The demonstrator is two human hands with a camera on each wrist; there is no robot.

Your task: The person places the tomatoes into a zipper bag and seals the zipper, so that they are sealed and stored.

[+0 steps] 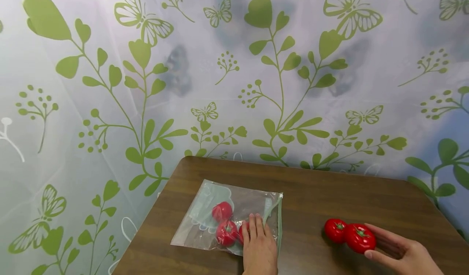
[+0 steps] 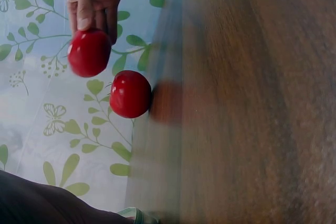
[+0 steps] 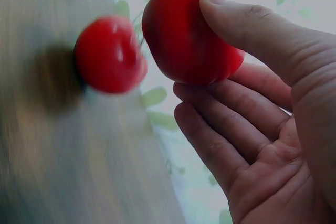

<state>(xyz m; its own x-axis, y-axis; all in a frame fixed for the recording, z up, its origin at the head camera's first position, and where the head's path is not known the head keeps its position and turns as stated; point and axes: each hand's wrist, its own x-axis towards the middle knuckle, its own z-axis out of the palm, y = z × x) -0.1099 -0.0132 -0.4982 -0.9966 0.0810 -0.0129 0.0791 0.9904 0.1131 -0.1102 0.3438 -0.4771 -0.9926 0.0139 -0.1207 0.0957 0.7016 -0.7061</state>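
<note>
Pinching a tomato with right hand, left hand straight-fingered on the bag

The table is viewed from above its near side by the head camera, aimed forward and down toward the patterned cloth behind it. From low over the table, the right hand is faced by the left wrist camera, turned sideways. That hand is seen close up by the right wrist camera. Two tomatoes are shared by all views.
</note>
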